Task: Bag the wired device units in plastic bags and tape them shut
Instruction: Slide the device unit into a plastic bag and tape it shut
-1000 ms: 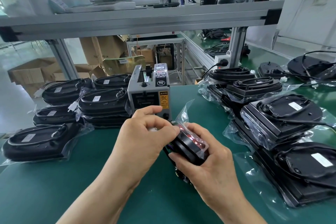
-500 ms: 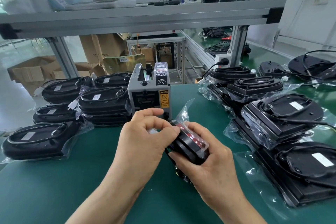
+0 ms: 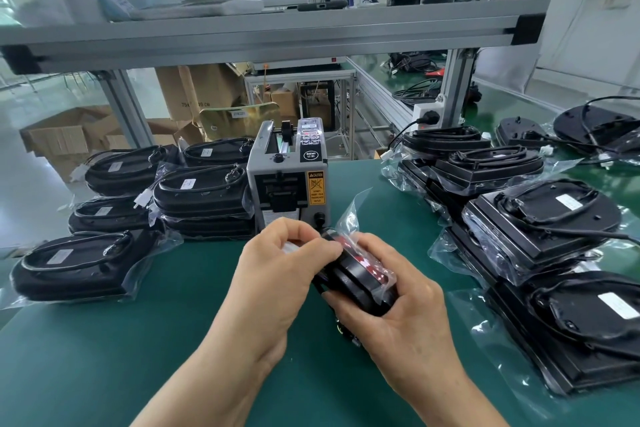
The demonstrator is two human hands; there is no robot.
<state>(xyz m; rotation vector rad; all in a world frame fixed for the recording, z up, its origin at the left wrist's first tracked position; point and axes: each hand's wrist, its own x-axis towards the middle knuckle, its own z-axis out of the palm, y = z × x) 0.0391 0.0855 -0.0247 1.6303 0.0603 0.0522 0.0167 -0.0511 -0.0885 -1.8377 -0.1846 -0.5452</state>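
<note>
A black device unit (image 3: 356,279) inside a clear plastic bag (image 3: 349,218) stands on edge above the green mat, just in front of the grey tape dispenser (image 3: 289,177). My right hand (image 3: 394,302) grips the unit from below and the right. My left hand (image 3: 284,263) pinches the bag's folded flap at the unit's top left, a pale strip of tape under its fingertips. The bag's loose corner sticks up behind the unit.
Bagged units (image 3: 201,191) lie stacked on the left, with another bagged unit (image 3: 76,263) nearer. More bagged units (image 3: 540,215) crowd the right side. Unbagged wired units (image 3: 595,128) lie at the far right. An aluminium shelf frame (image 3: 277,35) spans overhead.
Almost nothing has moved. My left fingers have shifted slightly on the flap, and both hands keep their hold on the bagged unit.
</note>
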